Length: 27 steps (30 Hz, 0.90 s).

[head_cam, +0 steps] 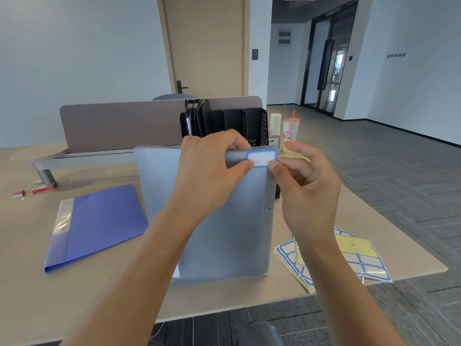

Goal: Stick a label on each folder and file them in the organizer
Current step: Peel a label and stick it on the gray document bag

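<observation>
I hold the grey folder [224,221] upright on the desk [74,308], its lower edge resting on the top. My left hand [212,168] grips its upper edge, fingers curled over the far side and thumb pressing the near face. The blue-bordered label [261,158] sits at the folder's top right corner. My right hand [306,186] is at the label's right edge with its index fingertip on the lower corner — loosely curled, gripping nothing that I can confirm.

To finish this step well, I judge the label wants smoothing from the thumb side outward, flat against the cover, while the left hand steadies the folder against flexing.

A blue folder [99,226] lies flat to the left, not yet labelled as far as I can see. The label sheets [349,258] are fanned at the desk's right edge. The black organizer [237,123] stands behind, some slots already filled.

Beyond: a divider panel [119,123], a drink cup [290,131], small red boxes [42,189] far left — a wooden door [207,46] and grey floor behind.
</observation>
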Tool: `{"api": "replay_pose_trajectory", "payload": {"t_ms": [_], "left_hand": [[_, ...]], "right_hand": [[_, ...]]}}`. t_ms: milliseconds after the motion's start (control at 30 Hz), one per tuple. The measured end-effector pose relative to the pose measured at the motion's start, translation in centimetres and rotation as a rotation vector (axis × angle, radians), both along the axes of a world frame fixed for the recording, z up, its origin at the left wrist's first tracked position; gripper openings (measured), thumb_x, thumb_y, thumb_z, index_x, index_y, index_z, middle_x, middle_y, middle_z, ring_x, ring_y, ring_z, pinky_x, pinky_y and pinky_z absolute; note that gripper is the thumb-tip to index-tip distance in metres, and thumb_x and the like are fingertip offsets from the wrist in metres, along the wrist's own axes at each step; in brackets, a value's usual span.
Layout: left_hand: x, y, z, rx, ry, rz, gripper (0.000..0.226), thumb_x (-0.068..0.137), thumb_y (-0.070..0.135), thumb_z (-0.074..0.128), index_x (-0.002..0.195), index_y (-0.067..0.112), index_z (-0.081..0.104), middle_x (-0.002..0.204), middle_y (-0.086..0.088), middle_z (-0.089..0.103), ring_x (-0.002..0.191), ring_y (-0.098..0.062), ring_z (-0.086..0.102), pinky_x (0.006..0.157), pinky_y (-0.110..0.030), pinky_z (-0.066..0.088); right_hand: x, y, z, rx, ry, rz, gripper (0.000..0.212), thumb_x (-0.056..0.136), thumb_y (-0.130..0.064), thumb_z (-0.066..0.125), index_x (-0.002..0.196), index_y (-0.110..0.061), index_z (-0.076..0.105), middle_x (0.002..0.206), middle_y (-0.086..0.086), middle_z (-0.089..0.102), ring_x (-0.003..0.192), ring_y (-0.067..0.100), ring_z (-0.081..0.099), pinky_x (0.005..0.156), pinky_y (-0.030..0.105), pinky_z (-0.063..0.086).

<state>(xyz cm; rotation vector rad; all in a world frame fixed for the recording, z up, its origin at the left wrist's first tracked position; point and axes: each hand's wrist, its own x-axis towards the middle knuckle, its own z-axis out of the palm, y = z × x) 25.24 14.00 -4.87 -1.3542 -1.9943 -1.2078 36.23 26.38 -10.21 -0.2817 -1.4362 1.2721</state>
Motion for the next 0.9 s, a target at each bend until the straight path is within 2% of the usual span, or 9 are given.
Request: {"api": "replay_pose_trajectory", "payload": {"t_ms": [100,200,367,433,533,633,700,800,900], "left_hand": [[-0.1,-0.3,0.0,-0.003,-0.014,-0.027,0.011,0.083,0.024,0.077,0.092,0.029,0.073,0.081,0.018,0.07,0.075,-0.01,0.063,0.074,-0.031,0.048],[-0.1,-0.6,0.1,0.002,0.004,-0.039,0.013,0.084,0.019,0.075,0.095,0.026,0.074,0.086,0.016,0.072,0.078,-0.013,0.065,0.074,-0.031,0.05],[-0.6,-1.0,-0.2,0.031,0.076,-0.028,0.02,0.085,0.022,0.074,0.105,0.025,0.074,0.099,0.016,0.073,0.093,-0.005,0.064,0.094,-0.043,0.05],[-0.7,-1.0,-0.8,0.029,0.17,0.044,0.033,0.085,0.027,0.074,0.118,0.025,0.071,0.114,0.011,0.071,0.108,0.001,0.055,0.108,-0.043,0.04],[-1.5,-1.5,-2.1,0.082,0.237,0.226,0.061,0.086,0.037,0.071,0.143,0.019,0.055,0.148,-0.001,0.05,0.148,-0.017,0.032,0.123,-0.049,0.02],[-2.8,-3.2,-3.6,0.178,0.031,0.379,0.085,0.089,0.041,0.072,0.158,0.016,0.03,0.167,-0.004,0.022,0.157,-0.022,0.01,0.126,-0.044,0.015],[-3.6,-4.1,-4.6,0.2,-0.251,0.353,0.097,0.087,0.043,0.076,0.162,0.022,0.018,0.168,0.001,0.018,0.155,-0.017,0.013,0.124,-0.041,0.022],[-4.3,-4.3,-5.8,0.237,-0.6,0.177,0.094,0.086,0.04,0.079,0.159,0.026,0.022,0.151,0.007,0.044,0.134,-0.011,0.048,0.108,-0.037,0.045],[-4.8,-3.9,-6.7,0.257,-0.717,0.011,0.048,0.092,0.026,0.076,0.134,0.023,0.053,0.116,0.017,0.07,0.105,-0.003,0.068,0.083,-0.023,0.054]], "right_hand": [[0.1,0.0,0.1,-0.022,-0.001,0.005,0.034,0.091,-0.006,0.079,0.121,-0.019,0.07,0.089,0.0,0.082,0.076,0.012,0.073,0.076,0.025,0.053],[0.4,0.1,0.0,-0.047,-0.041,0.022,0.033,0.091,-0.01,0.08,0.121,-0.02,0.07,0.088,0.0,0.082,0.078,0.015,0.075,0.075,0.027,0.059],[0.9,0.3,-2.1,-0.005,-0.25,0.349,0.02,0.093,0.005,0.071,0.109,-0.006,0.076,0.094,0.001,0.082,0.081,0.009,0.075,0.071,0.019,0.056],[0.9,0.0,-3.2,0.002,-0.306,0.397,0.015,0.097,0.003,0.067,0.103,-0.006,0.077,0.092,-0.003,0.081,0.081,0.007,0.073,0.072,0.021,0.055],[0.6,0.0,-3.9,-0.02,-0.287,0.324,0.011,0.101,-0.004,0.066,0.1,-0.009,0.076,0.087,-0.005,0.077,0.077,0.011,0.065,0.073,0.032,0.051],[0.4,0.5,-4.0,-0.031,-0.258,0.256,0.009,0.102,-0.012,0.065,0.096,-0.012,0.072,0.086,0.014,0.068,0.078,0.017,0.053,0.074,0.037,0.041],[0.4,0.7,-3.9,-0.039,-0.236,0.244,0.008,0.103,-0.014,0.063,0.099,-0.012,0.07,0.099,0.026,0.068,0.082,0.018,0.055,0.078,0.039,0.044],[0.4,0.9,-3.5,-0.075,-0.201,0.207,0.008,0.104,-0.013,0.062,0.104,-0.009,0.068,0.105,0.023,0.071,0.086,0.017,0.061,0.08,0.037,0.049],[0.2,0.9,-3.0,-0.134,-0.167,0.171,0.009,0.104,-0.012,0.061,0.108,-0.009,0.069,0.097,0.001,0.076,0.084,0.009,0.066,0.076,0.022,0.053]]}}
